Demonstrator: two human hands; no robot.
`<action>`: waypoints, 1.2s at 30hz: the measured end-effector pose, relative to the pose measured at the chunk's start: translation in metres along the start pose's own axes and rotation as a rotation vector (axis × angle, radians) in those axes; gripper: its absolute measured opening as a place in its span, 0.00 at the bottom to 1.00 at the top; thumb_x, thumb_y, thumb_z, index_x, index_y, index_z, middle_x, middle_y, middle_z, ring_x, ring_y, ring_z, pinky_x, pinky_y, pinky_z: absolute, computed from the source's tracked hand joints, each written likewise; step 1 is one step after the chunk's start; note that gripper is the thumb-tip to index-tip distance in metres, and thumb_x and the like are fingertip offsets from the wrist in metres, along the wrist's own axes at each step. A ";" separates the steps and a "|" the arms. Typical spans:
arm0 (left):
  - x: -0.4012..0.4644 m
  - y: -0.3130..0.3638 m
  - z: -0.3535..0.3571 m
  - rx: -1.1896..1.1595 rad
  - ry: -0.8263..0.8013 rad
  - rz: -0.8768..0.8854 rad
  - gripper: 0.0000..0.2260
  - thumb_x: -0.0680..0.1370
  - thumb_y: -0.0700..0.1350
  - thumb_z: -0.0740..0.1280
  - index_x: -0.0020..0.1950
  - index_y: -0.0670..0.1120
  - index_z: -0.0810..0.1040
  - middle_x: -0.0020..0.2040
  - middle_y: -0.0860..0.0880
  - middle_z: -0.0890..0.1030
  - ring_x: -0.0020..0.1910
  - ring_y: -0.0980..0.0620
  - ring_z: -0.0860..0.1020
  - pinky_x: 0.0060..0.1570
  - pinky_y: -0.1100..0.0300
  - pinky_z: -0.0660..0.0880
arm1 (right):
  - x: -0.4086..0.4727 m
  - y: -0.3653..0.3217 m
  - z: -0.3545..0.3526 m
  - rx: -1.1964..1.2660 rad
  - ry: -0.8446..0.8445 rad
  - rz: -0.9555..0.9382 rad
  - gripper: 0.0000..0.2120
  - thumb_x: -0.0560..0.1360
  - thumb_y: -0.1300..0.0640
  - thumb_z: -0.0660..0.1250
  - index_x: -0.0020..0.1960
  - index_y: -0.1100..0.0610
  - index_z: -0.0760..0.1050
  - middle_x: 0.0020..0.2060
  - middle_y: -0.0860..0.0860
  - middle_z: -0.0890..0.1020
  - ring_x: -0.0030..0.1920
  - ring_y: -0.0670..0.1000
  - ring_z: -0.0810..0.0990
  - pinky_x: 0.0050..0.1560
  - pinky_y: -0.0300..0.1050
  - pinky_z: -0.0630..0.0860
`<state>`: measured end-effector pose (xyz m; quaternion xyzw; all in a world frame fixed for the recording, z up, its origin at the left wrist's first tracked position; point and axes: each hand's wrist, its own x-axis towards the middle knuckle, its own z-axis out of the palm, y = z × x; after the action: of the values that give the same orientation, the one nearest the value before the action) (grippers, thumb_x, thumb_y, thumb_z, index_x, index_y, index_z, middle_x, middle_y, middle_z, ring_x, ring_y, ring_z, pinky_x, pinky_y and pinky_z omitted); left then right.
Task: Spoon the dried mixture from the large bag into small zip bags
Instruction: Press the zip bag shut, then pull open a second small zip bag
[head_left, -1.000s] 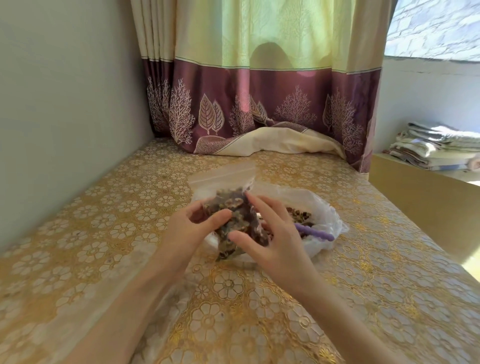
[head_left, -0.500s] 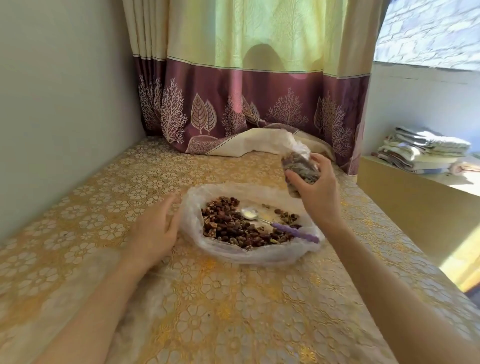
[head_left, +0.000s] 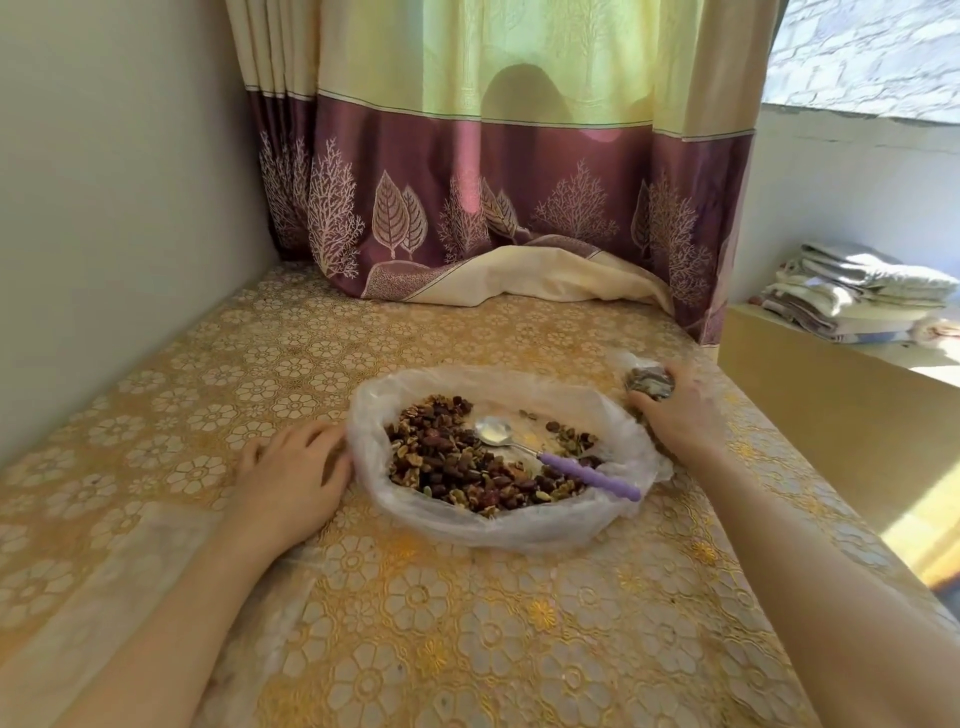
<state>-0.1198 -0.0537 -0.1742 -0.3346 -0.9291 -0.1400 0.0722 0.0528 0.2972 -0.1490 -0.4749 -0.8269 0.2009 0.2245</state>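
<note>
Large bag (head_left: 363, 447): clear plastic, mouth rolled open, lying mid-table on the gold floral tablecloth (head_left: 415, 623). Contents: dried mixture (head_left: 447, 457), heaped mostly left; spoon (head_left: 545, 452), metal bowl, purple handle pointing near-right, resting inside. Small zip bag (head_left: 649, 382): filled, just right of the large bag, gripped by the right hand (head_left: 680, 410). Left hand (head_left: 291, 473): flat, fingers relaxed, resting on the cloth against the bag's left edge. Curtain (head_left: 493, 208): far side.

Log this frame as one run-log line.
right hand: sets filled small zip bag on table | left hand: flat beside large bag | spoon: in large bag
</note>
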 end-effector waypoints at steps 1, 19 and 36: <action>0.001 0.000 0.000 -0.008 -0.002 -0.006 0.20 0.81 0.55 0.52 0.72 0.54 0.64 0.72 0.54 0.65 0.72 0.52 0.60 0.72 0.45 0.53 | 0.001 0.001 -0.002 0.006 -0.029 -0.005 0.30 0.75 0.42 0.65 0.72 0.53 0.63 0.67 0.59 0.70 0.66 0.62 0.69 0.63 0.60 0.70; -0.006 0.000 -0.048 -1.617 0.381 -0.328 0.12 0.79 0.38 0.59 0.61 0.43 0.73 0.50 0.45 0.79 0.46 0.49 0.78 0.43 0.58 0.76 | -0.223 -0.145 0.013 0.422 -0.290 -0.913 0.12 0.79 0.57 0.63 0.60 0.58 0.77 0.54 0.51 0.81 0.52 0.46 0.78 0.57 0.40 0.75; -0.007 -0.048 -0.082 -0.601 0.168 -0.038 0.08 0.80 0.44 0.60 0.57 0.53 0.76 0.54 0.56 0.79 0.46 0.59 0.77 0.42 0.68 0.71 | -0.212 -0.212 0.111 -0.098 -0.535 -1.101 0.20 0.83 0.54 0.52 0.71 0.62 0.65 0.70 0.58 0.67 0.71 0.58 0.63 0.69 0.49 0.56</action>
<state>-0.1418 -0.1187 -0.1076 -0.3106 -0.8430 -0.4370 0.0437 -0.0620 -0.0007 -0.1628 0.0791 -0.9867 0.1296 0.0580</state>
